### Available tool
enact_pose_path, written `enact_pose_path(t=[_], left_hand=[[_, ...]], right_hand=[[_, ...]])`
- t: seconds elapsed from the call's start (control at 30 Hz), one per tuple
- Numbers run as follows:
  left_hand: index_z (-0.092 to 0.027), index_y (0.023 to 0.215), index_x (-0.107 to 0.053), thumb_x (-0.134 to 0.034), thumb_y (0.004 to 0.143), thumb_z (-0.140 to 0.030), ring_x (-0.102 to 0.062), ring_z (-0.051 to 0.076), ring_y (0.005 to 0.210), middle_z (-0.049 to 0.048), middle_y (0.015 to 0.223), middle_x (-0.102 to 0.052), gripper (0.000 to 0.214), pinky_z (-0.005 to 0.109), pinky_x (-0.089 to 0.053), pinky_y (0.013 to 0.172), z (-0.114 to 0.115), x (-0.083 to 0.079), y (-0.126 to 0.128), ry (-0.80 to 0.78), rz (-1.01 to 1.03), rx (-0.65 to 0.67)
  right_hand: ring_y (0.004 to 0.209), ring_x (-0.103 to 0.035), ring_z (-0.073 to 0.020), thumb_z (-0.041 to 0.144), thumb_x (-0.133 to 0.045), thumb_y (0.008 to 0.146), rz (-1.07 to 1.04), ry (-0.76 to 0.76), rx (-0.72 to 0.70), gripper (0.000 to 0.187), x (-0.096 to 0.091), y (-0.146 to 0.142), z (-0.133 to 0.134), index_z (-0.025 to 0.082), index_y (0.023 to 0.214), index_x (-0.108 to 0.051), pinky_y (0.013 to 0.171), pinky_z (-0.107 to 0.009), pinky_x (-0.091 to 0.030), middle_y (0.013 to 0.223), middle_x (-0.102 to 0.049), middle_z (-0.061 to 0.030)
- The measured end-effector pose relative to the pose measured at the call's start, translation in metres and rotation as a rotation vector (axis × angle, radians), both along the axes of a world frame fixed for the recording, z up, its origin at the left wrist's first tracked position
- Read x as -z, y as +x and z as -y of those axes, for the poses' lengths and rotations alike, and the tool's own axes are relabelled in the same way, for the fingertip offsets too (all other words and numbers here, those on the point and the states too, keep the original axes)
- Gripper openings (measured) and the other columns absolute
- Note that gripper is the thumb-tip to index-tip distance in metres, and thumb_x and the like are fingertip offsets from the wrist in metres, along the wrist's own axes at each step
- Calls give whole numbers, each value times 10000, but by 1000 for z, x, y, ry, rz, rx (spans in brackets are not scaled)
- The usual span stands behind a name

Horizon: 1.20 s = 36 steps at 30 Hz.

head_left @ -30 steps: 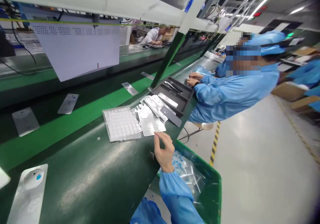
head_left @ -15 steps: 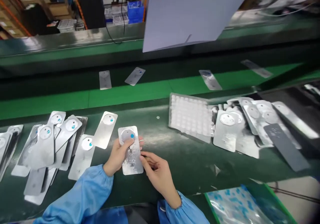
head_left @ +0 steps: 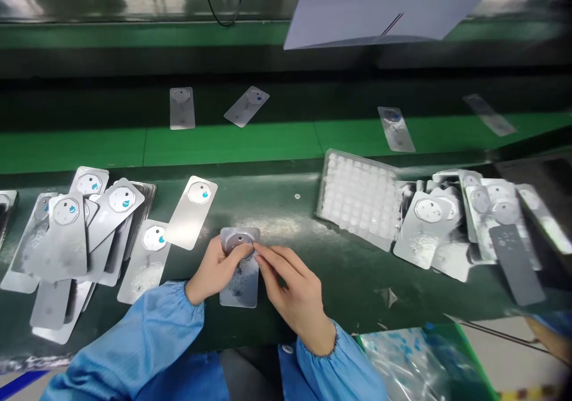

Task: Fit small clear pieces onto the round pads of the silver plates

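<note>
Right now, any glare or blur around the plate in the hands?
Head view: the metal plate between the left hand and right hand reads fairly sharp; a pale glare patch sits on the table just beyond it; the far-right belt plate and the plastic bag bottom right are blurred.

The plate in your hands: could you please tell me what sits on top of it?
A round grey disc sits at the far end of the plate, between the left hand and right hand. Fingertips cover the disc's edges; the plate's middle is bare.
</note>
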<state>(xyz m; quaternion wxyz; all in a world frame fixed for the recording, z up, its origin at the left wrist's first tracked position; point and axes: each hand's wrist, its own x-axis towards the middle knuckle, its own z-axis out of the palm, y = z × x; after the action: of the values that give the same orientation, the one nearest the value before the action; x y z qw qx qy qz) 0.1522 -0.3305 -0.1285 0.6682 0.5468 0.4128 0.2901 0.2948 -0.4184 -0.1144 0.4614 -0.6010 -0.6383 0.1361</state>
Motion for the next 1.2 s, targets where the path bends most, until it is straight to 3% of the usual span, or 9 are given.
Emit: enact_pose_path(t=[0.1, 0.37, 0.7, 0.8, 0.9, 1.03, 1.1, 1.2], left_hand=[[-149, 804, -667, -646, 931, -365, -575, 152, 744, 11, 768, -636, 251, 259, -485, 714, 0, -2, -1, -19, 25, 44], [-176, 974, -706, -617, 929, -509, -624, 212, 878, 30, 903, -693, 348, 298, -517, 811, 8, 11, -8, -301, 128, -72], [-179, 931, -649, -461, 1034, -479, -567, 176, 788, 15, 842, -618, 369, 288, -484, 798, 5, 3, -9, -139, 152, 90], [-177, 901, -677, -509, 1003, -491, -609, 201, 853, 27, 868, -669, 371, 299, -501, 833, 5, 8, -9, -160, 98, 8], [-177, 891, -719, -583, 936, -533, -682, 259, 926, 58, 903, -747, 384, 328, -550, 816, 4, 13, -8, -303, 71, -123], [-123, 938, -739, -580, 908, -608, -756, 305, 760, 124, 847, -789, 511, 371, -593, 655, 2, 13, -6, -572, 234, -17], [-96, 962, -738, -603, 899, -602, -767, 306, 715, 147, 851, -799, 528, 371, -600, 642, 1, 11, -6, -593, 276, -14], [-90, 995, -727, -641, 881, -593, -780, 313, 720, 156, 867, -808, 523, 372, -610, 656, 0, 8, -5, -599, 307, -29]], right_hand=[[913, -722, -185, 64, -569, 1019, 101, -9, -50, 385, 5, 2, -6, 243, 1348, -659, 802, -295, -640, 1055, -723, -84], [776, -719, -164, 98, -630, 1012, 241, 37, 16, 311, 15, 5, -6, 221, 1293, -681, 730, -287, -619, 961, -740, -57], [757, -730, -161, 112, -630, 1011, 286, 27, 31, 130, 11, 3, -10, 197, 1078, -702, 695, -277, -580, 931, -769, -50], [753, -715, -164, 80, -604, 1002, 248, 63, -1, 157, 12, 1, -11, 206, 1053, -682, 662, -278, -564, 920, -753, -51], [742, -692, -167, 40, -590, 972, 44, 150, 21, 204, 14, -3, -8, 225, 997, -674, 656, -288, -560, 857, -716, -33], [723, -664, -181, 123, -649, 949, -227, 148, 295, 132, 16, 19, 22, 220, 866, -682, 625, -308, -535, 807, -672, -25], [719, -665, -198, 244, -721, 919, -257, 79, 543, 100, 17, 54, 57, 207, 829, -697, 653, -334, -537, 805, -682, -35], [741, -683, -266, 444, -767, 829, -177, -186, 960, 260, 20, 127, 132, 197, 907, -751, 718, -417, -562, 819, -720, -64]])
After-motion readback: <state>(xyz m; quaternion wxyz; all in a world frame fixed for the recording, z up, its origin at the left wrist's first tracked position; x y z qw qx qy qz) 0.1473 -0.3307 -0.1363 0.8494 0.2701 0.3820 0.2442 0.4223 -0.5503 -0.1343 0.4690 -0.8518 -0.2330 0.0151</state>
